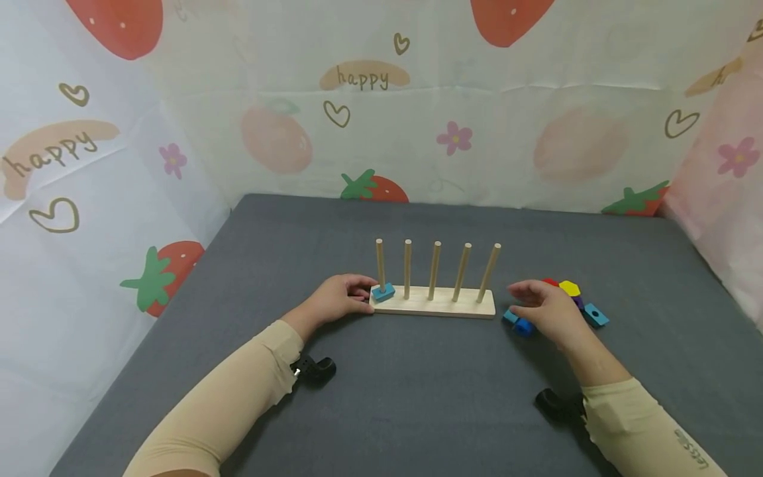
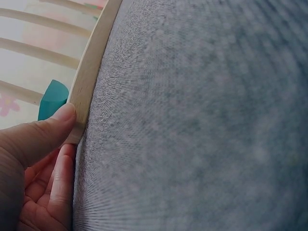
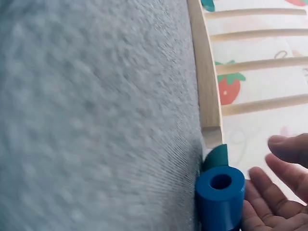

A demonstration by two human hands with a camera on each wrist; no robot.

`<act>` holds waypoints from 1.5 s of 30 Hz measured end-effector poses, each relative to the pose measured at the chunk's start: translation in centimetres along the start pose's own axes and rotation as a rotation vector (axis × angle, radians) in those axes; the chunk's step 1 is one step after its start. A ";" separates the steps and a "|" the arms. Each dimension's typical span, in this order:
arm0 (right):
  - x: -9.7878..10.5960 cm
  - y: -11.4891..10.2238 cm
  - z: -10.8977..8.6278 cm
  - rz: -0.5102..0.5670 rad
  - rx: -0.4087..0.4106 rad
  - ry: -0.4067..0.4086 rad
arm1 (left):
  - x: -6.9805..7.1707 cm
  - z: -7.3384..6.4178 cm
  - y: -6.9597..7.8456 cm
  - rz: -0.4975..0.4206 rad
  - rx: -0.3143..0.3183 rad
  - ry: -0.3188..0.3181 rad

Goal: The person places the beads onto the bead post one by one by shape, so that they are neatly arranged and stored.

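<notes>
A pale wooden peg board (image 1: 432, 305) with several upright pegs stands on the grey tabletop. On its leftmost peg sits a teal block (image 1: 383, 292), low against the base. My left hand (image 1: 336, 299) grips the board's left end, the thumb (image 2: 65, 113) on the front edge and the fingers around the end. Off the board's right end, my right hand (image 1: 551, 311) hovers with loosely bent, parted fingers and nothing between them. Closest to it are a blue cylinder (image 3: 221, 197) with a hole and another teal block (image 3: 216, 157), both beside the fingers in the right wrist view.
Behind and right of my right hand lie a yellow hexagonal block (image 1: 569, 288), a red piece (image 1: 550, 282), a partly hidden purple piece (image 1: 578, 302) and a blue block with a hole (image 1: 596, 315). A printed cloth (image 1: 507, 86) hangs behind the table.
</notes>
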State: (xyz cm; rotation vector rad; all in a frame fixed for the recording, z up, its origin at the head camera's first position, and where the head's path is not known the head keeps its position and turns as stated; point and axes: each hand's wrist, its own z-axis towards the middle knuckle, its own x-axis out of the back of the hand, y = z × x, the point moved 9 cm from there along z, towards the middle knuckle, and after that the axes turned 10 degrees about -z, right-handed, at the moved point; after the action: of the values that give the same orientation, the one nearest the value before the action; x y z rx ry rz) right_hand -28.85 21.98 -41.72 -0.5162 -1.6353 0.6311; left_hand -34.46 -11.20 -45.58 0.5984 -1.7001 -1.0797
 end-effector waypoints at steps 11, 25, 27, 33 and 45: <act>-0.2 -0.4 0.0 -0.174 0.020 -0.083 | 0.0 0.1 -0.2 -0.005 0.000 -0.001; -1.8 -1.6 -0.7 -0.221 0.096 -0.225 | 0.1 0.1 0.0 -0.006 -0.002 -0.002; -2.2 -1.7 -0.9 -0.245 0.110 -0.249 | 0.1 0.1 0.0 -0.008 0.000 -0.002; -2.8 -1.7 -1.0 -0.282 0.139 -0.260 | 0.0 0.1 -0.1 -0.028 0.003 -0.005; -3.0 -0.7 -0.7 -0.233 0.105 -0.283 | 0.0 0.0 0.0 -0.020 0.011 0.002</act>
State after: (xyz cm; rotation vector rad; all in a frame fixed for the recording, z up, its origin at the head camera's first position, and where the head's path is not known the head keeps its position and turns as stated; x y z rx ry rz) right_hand -27.69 19.63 -43.42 -0.1594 -1.8829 0.6325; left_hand -34.49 -11.22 -45.61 0.6241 -1.7021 -1.0842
